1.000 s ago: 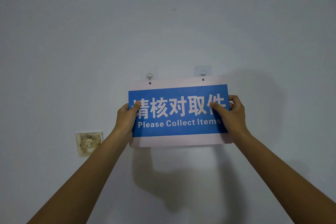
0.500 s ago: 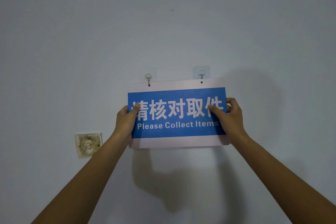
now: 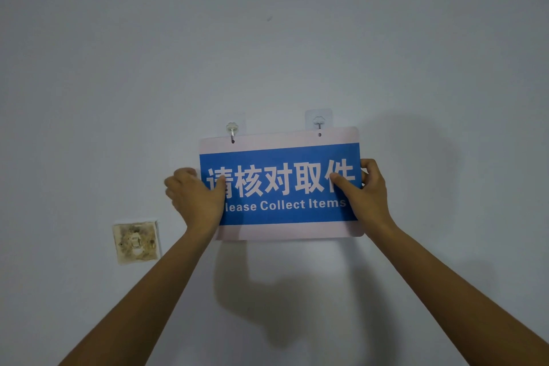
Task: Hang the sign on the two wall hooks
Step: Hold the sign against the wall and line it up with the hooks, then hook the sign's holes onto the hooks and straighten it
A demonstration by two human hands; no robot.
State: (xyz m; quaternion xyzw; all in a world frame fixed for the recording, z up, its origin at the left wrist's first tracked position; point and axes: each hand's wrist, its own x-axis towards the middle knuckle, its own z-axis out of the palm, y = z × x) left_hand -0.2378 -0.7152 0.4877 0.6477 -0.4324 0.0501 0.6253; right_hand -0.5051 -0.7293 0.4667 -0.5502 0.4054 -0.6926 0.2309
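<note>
1. Head view: holding flat rectangular blue-and-white plastic sign (image 3: 282,184) against pale grey wall (image 3: 267,38), top edge slightly tilted, right side higher.
2. Left hand (image 3: 197,197) gripping left edge of sign, thumb on front face, fingers curled at the edge.
3. Right hand (image 3: 367,196) pinching right edge, thumb in front, fingers behind.
4. Left clear adhesive hook (image 3: 232,131) passing through left hole; right clear adhesive hook (image 3: 319,122) sitting just above right hole, not through it.
5. Noting stained square wall plate (image 3: 136,242) at lower left.

wall (image 3: 297,38): plain pale grey | stained wall plate (image 3: 136,242): lower left
</note>
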